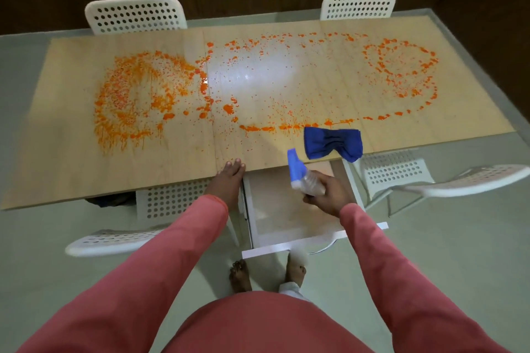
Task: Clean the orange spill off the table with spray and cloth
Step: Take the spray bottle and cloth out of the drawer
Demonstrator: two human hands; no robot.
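Orange spill [134, 94] lies in rings and dotted trails across most of the light wooden table [71, 163], thickest at the left, with a wet glossy patch in the middle. A folded blue cloth [332, 142] rests near the table's front edge, right of centre. My right hand [329, 193] grips a clear spray bottle [304, 175] with a blue nozzle head, held just in front of the table edge below the cloth. My left hand [228, 178] rests with its fingertips on the table's front edge.
A white drawer [289, 226] stands pulled out under the table in front of me. White perforated chairs stand at the far side [134, 14] [358, 4] and the near side [114, 235] [430, 178]. My bare feet are on the pale floor.
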